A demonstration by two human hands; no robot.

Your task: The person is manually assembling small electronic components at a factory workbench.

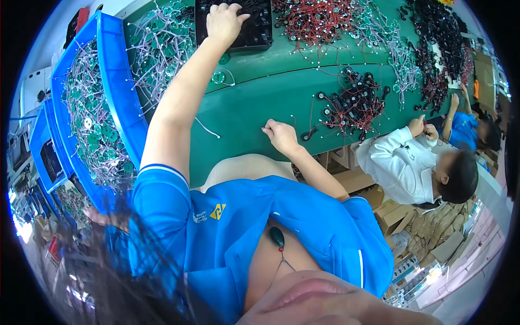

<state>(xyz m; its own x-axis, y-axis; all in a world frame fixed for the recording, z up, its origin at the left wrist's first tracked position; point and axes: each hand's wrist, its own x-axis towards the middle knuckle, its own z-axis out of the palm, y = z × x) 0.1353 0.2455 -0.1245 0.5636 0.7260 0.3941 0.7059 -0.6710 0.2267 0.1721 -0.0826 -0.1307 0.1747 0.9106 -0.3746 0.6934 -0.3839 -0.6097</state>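
Note:
My left hand point(223, 24) reaches over a black tray point(262, 47) at the far edge of the bench. Its fingers are bent and apart, the thumb stands off to the side, and nothing shows in them. Dark parts lie in the tray, partly hidden by the hand. Above the middle of the green bench top, my right hand point(281, 136) is closed in a pinch. A tiny dark bit shows at its fingertips, too small to name. To its right lies a heap of black parts with red and black wires point(355, 105). One green disc with a wire point(218, 77) sits below the tray.
A blue bin point(122, 92) at the left holds green round boards with pale wires. More such boards point(162, 49) lie beside it. Red-wired parts point(314, 21) and black parts point(433, 49) cover the far right. Two people work along the bench, the nearer in a white top point(401, 162).

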